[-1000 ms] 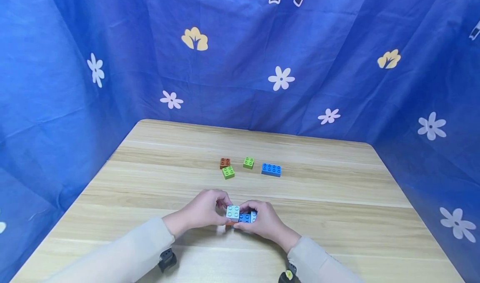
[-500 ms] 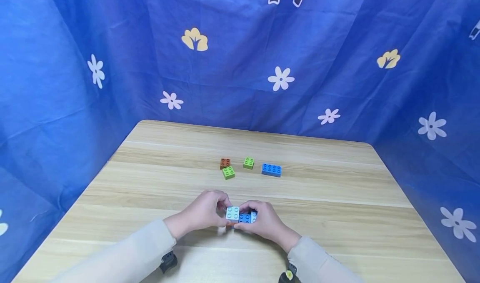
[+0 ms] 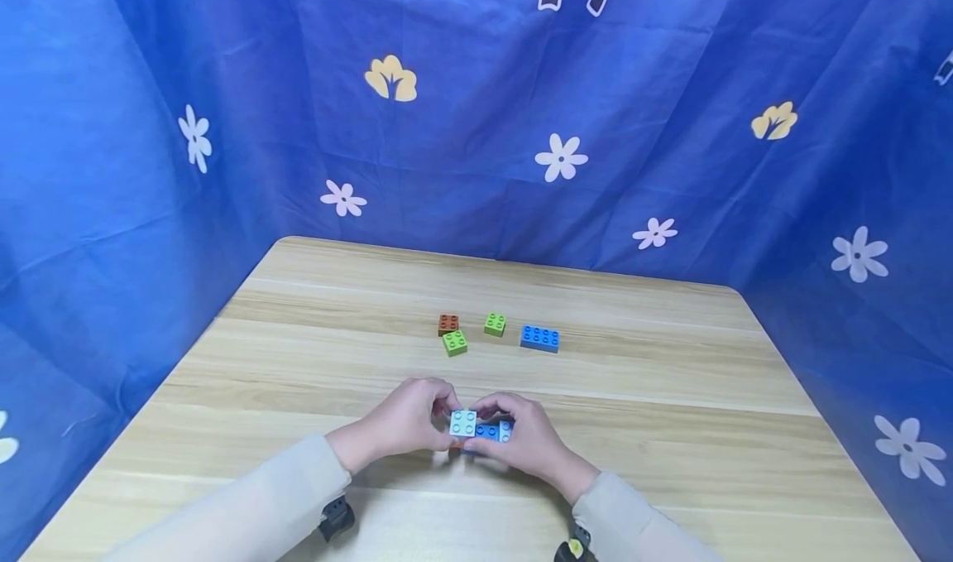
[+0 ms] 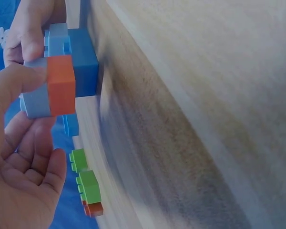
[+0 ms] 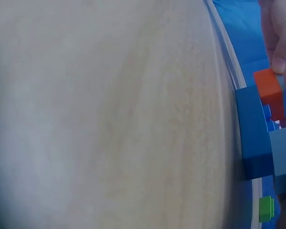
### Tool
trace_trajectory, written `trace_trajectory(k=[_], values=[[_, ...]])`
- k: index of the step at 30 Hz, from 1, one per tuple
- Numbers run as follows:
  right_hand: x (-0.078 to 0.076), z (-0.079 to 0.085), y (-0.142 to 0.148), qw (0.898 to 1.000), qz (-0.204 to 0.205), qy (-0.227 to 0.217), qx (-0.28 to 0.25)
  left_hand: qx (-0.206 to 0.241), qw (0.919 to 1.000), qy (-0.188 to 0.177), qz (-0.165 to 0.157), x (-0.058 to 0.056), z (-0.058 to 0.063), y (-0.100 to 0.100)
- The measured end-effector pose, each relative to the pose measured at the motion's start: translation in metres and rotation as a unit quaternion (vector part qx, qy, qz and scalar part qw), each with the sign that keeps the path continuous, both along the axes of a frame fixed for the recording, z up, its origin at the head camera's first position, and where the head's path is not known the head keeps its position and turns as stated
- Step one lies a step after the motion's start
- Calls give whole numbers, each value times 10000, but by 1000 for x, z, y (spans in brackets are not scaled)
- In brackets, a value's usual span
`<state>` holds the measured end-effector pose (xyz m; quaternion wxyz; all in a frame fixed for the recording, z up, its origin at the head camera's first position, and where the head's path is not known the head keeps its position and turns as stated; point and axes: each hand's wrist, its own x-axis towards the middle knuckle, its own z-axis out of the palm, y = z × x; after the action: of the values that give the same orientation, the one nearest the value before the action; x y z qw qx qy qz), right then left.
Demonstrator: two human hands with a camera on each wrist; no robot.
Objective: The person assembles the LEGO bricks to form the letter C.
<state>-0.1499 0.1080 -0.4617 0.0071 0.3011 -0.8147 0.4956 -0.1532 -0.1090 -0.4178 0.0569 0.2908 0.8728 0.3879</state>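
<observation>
My left hand (image 3: pixel 402 420) pinches a light blue four-stud brick (image 3: pixel 463 423) between thumb and fingers. Joined beneath that brick is an orange one (image 4: pixel 62 86). The pair stands at the left end of a long blue brick (image 3: pixel 487 432), whose studs show beside it. A second light blue brick (image 3: pixel 505 431) sits on the blue brick's right end. My right hand (image 3: pixel 534 439) grips the blue brick from the right, thumb along the front and fingers behind, its thumb tip right at the left-hand pair. The thumb and fingers partly hide the bricks' lower sides.
Farther back on the wooden table (image 3: pixel 633 363) lie a red-brown brick (image 3: pixel 448 324), a green brick (image 3: pixel 455 343) close by it, another green brick (image 3: pixel 495 324) and a long blue spare brick (image 3: pixel 539 338). A blue patterned cloth (image 3: pixel 462 132) surrounds the table's back and sides.
Both hands stay on the same bricks, nearly in place. The right thumb has edged slightly up across the front of the bricks.
</observation>
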Motion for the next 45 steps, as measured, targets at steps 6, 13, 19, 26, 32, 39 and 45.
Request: trace_trajectory(k=[6,13,19,26,32,39,45], values=[[0,-1,0,9998,45,53,-172,-82,9999,134,-63,0,-1,0],[0,-2,-1,9998,42,108,-151,-44,9982,-104,-589,-11,-6,-10],[1,-1,-1,10000,-36,-88,10,-27,9946,-713,-751,-35,-7,-26],[1,-1,0,9998,-55,-163,123,170,9961,-659,563,-62,-15,-31],[1,-1,0,9997,-64,-156,158,311,9790,-640,1911,-75,-20,-19],[0,0,1,9997,-81,-179,110,408,9691,-584,2361,-83,-22,-6],[-1,1,1,9997,-63,-204,104,279,9627,-565,2630,-86,-24,2]])
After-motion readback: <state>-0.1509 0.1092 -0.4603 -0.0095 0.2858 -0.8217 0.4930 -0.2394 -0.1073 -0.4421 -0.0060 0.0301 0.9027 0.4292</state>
